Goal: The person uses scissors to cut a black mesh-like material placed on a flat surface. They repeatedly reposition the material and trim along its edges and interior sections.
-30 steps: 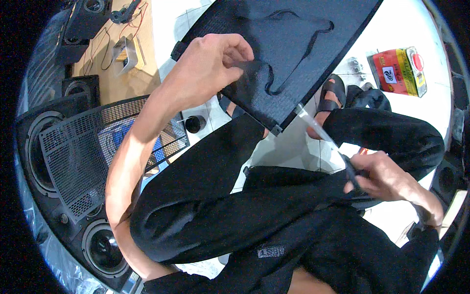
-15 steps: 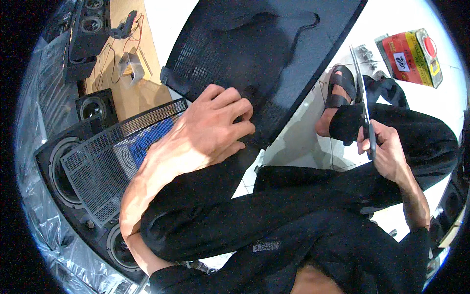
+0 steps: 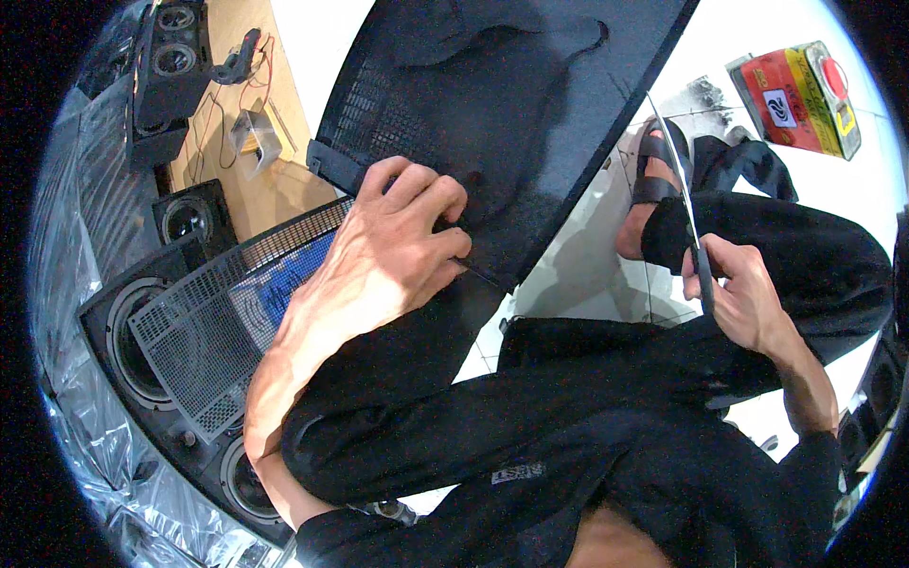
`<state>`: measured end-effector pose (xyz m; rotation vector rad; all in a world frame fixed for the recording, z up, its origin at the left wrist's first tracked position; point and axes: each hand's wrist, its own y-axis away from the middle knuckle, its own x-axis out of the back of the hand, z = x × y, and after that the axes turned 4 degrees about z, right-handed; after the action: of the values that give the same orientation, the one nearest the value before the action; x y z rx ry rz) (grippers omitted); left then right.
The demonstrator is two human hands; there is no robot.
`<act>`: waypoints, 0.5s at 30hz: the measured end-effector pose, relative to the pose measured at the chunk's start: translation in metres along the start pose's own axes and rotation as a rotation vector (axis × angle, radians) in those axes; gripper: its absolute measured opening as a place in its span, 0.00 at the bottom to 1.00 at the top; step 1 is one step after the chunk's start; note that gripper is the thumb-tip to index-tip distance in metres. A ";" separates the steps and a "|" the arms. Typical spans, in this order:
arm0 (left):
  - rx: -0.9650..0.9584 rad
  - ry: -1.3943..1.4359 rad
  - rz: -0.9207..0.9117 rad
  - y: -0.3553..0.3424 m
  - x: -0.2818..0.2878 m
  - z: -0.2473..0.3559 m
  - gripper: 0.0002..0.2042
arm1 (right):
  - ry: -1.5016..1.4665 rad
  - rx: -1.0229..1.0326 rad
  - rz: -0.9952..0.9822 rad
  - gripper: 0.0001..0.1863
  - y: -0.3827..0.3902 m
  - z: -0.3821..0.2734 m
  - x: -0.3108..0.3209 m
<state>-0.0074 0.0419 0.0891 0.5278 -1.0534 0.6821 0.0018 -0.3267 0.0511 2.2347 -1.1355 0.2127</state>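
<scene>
A dark perforated speaker grille (image 3: 379,118), partly covered by black cloth (image 3: 492,104), lies in front of me. My left hand (image 3: 402,232) is closed on the cloth at the grille's near edge, fingers curled and knuckles up; what lies under the fingertips is hidden. Over at the right, my right hand (image 3: 748,293) grips the dark handle of a pair of scissors (image 3: 677,156). Their long, slim blades point away from me, seen nearly edge-on, with the tips close to the grille's right edge.
At left, a second grille (image 3: 204,341) rests on a large speaker box (image 3: 123,284), with clear plastic sheeting (image 3: 76,445) beside it. Smaller speakers (image 3: 175,62) and wires stand by a wooden board (image 3: 289,180). A red and yellow can (image 3: 795,99) is at far right, beyond my sandalled foot (image 3: 658,170).
My right hand has shifted a little left, and the scissors' tips have swung left toward the grille. My left hand has moved slightly left, still closed on the cloth.
</scene>
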 end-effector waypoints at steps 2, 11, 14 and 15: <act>0.004 0.019 -0.006 0.000 -0.002 0.003 0.13 | 0.040 0.009 0.000 0.15 -0.002 0.000 0.001; -0.039 0.052 -0.026 -0.004 -0.012 0.001 0.15 | -0.010 -0.037 0.001 0.16 -0.003 0.004 0.000; -0.012 0.038 -0.027 -0.003 -0.009 0.006 0.16 | -0.001 -0.040 -0.027 0.17 -0.003 0.002 0.000; -0.011 0.051 -0.021 -0.005 -0.011 0.008 0.17 | 0.000 -0.031 -0.022 0.17 -0.004 0.001 0.000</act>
<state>-0.0121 0.0306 0.0821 0.5083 -1.0022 0.6678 0.0042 -0.3252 0.0488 2.2185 -1.1066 0.1847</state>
